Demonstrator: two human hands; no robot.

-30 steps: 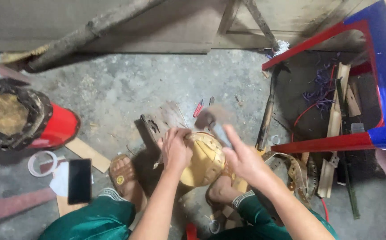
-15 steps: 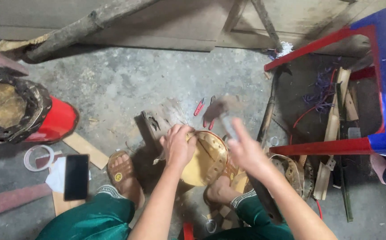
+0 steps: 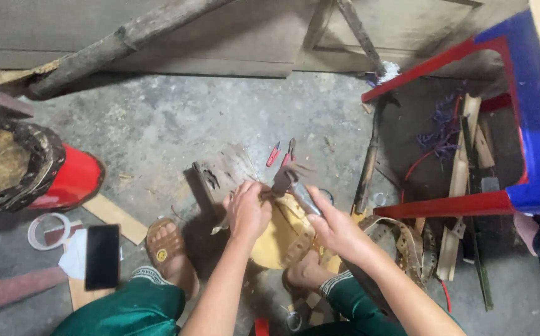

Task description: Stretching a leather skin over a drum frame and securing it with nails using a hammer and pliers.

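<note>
Pressing our left hand [image 3: 247, 211] flat on round yellow woven bamboo piece [image 3: 282, 239], propped on wooden block [image 3: 220, 171] between our feet. Our right hand [image 3: 335, 227], fist closed around grey-handled hammer [image 3: 292, 186], has lowered hammer head onto rim since half-second ago: strike landing.

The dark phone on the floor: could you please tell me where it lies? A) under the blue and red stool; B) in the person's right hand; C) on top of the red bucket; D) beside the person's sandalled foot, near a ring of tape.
D: the phone lies flat on the floor by the sandalled foot, with the ring of tape close by, away from both hands.
</note>
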